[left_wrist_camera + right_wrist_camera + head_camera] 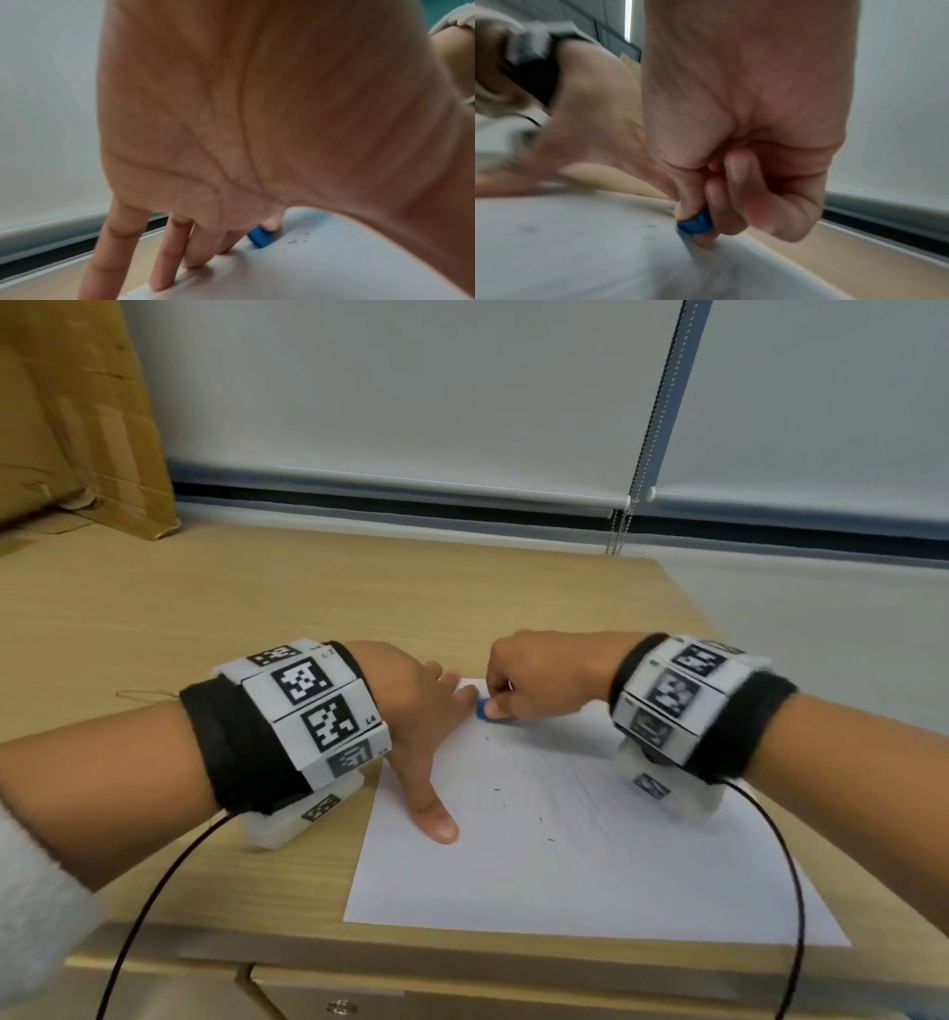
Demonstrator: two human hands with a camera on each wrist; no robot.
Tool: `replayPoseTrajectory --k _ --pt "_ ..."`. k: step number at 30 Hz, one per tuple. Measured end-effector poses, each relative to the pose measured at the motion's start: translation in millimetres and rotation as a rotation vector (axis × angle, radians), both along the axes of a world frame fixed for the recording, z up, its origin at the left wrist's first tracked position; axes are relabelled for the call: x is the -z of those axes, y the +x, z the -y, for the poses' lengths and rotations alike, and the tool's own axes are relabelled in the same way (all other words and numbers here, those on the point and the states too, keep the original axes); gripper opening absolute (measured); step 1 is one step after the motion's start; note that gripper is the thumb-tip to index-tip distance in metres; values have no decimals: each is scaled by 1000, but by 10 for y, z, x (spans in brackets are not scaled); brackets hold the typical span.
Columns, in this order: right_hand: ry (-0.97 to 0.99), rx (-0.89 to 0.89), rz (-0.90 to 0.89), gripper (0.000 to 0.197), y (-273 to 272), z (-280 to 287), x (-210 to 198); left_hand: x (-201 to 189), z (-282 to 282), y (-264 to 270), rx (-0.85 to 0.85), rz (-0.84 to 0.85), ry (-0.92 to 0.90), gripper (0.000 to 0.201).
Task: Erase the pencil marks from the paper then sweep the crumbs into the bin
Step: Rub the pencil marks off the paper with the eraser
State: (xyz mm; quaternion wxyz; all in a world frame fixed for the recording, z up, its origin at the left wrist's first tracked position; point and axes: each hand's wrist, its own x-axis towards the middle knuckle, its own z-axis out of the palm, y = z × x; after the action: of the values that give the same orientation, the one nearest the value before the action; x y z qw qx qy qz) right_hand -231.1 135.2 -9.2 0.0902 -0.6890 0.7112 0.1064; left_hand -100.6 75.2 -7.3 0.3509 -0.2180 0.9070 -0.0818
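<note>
- Two hands on the sheet. Right hand [544, 677]: fingers curled, thumb and fingertips pinching a small blue eraser [483, 709], its lower end touching the paper [565, 839] near the far left corner.
- Right wrist view: eraser [695, 222] sits between thumb and index finger, other fingers folded into the palm; picture blurred.
- Left hand [418, 711]: fingers straight and spread, tips pressed flat on the paper's far left edge, thumb stretched toward the near side along the same edge. It holds nothing.
- Left wrist view: fingertips [164, 282] dent the sheet slightly; eraser [260, 237] just beside the index finger.
- Several dark crumbs [539, 819] scattered over the middle of the paper; faint grey pencil marks [595, 793] remain to the right of them.
- Paper lies on a wooden desk [205, 618], near its front right corner.
- Marker bands with cables on both wrists; folded cardboard [77, 418] leans at far left.
</note>
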Motion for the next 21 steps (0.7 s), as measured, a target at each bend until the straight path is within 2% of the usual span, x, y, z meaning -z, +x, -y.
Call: replayPoseTrajectory --k 3,5,10,14,16,21 --pt "182 -69 92 33 104 -196 57 19 12 2 -14 7 8 138" --pt "247 -74 85 31 148 -205 26 23 13 -4 -9 8 7 138" --pt "88 -42 -20 33 143 -133 -42 26 26 -5 6 11 -6 137" --pt "244 -97 -9 31 301 -537 -32 42 16 -19 11 14 -26 137" --pt "280 -91 -12 32 350 -553 -68 39 9 -33 11 12 -27 137" --pt "113 -35 -34 35 320 -454 -74 31 32 -21 8 12 -23 139"
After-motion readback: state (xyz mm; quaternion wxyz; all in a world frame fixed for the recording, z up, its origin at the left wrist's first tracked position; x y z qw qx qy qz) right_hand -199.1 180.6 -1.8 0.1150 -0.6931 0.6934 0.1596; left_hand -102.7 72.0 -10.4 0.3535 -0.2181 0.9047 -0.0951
